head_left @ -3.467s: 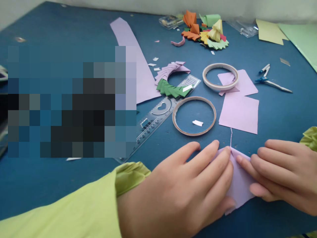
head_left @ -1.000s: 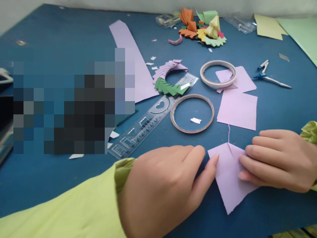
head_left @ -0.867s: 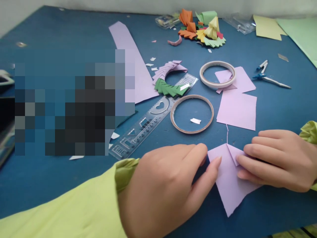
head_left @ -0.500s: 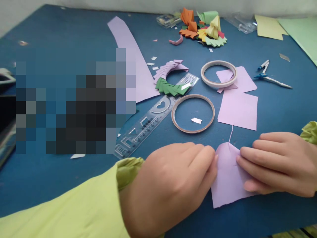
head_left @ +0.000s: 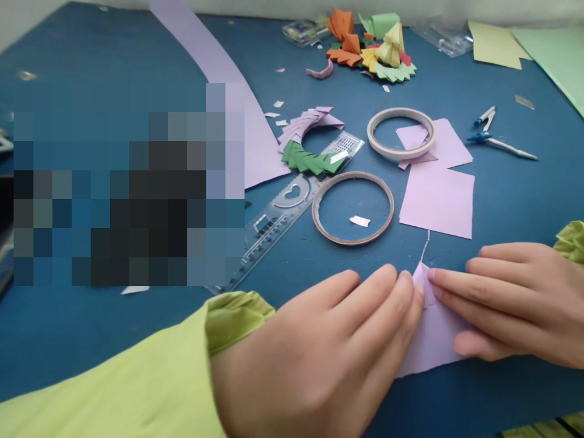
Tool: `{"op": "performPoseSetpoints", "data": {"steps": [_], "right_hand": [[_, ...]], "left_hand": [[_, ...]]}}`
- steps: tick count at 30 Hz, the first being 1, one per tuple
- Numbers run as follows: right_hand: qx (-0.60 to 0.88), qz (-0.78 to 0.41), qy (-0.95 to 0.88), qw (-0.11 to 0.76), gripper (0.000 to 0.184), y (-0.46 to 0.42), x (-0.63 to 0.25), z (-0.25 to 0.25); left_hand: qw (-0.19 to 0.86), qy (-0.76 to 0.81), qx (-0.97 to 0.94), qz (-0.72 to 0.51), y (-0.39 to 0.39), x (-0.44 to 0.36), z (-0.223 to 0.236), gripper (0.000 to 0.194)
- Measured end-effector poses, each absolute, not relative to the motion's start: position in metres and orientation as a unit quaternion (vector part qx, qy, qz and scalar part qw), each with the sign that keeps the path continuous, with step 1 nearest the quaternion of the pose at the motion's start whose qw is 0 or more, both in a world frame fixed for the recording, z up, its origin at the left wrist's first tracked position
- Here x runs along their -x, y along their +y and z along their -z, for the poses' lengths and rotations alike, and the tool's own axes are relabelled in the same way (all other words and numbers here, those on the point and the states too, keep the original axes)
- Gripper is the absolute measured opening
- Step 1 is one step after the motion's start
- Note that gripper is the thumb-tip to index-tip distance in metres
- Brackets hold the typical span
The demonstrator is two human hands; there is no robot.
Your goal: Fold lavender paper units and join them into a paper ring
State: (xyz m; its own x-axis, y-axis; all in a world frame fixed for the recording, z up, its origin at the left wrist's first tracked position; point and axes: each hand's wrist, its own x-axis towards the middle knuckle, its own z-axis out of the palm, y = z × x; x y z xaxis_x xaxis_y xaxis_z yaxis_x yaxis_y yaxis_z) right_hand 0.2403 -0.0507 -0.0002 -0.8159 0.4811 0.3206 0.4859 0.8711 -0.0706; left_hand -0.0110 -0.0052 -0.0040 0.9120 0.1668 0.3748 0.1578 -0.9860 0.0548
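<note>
A piece of lilac paper (head_left: 433, 340) lies on the blue table in front of me, its top folded to a narrow point. My left hand (head_left: 328, 340) is closed, the fingertips pinching the paper's left side near that point. Along the right side, my right hand (head_left: 515, 298) rests with its fingers stretched out over the paper and its thumb apart. From the point a thin lilac thread or sliver (head_left: 426, 246) runs up to a square of lilac paper (head_left: 438, 204). Part of the folded sheet is hidden beneath both hands.
Beyond my hands are two tape rolls (head_left: 353, 242), a clear ruler (head_left: 274, 228), a lilac and green folded-paper ring (head_left: 314, 158) and a compass (head_left: 502, 146). Colourful folded-paper pieces (head_left: 387, 48) sit at the back. A long lilac strip (head_left: 205, 42) and a blurred-out patch occupy the left.
My left hand has moved right, bringing the paper's left side inward, so the rounded top is now a sharp point. My right hand's fingertips have shifted slightly left and up.
</note>
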Motion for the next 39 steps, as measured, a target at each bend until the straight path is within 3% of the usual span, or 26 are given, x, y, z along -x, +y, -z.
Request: {"op": "performPoseSetpoints", "data": {"steps": [18,26,39], "right_hand": [[0.246,0.000,-0.957,0.151,0.023,-0.049,-0.242,-0.002],[0.249,-0.002,-0.953,0.173,0.023,-0.050,-0.241,0.001],[0.248,-0.004,-0.955,0.165,0.023,-0.050,-0.241,0.000]], "left_hand": [[0.168,0.137,-0.937,-0.274,-0.004,0.005,0.000,0.026],[0.071,0.091,-0.969,-0.221,-0.008,0.005,0.000,0.031],[0.039,0.123,-0.971,-0.202,-0.015,0.001,0.000,0.035]]}}
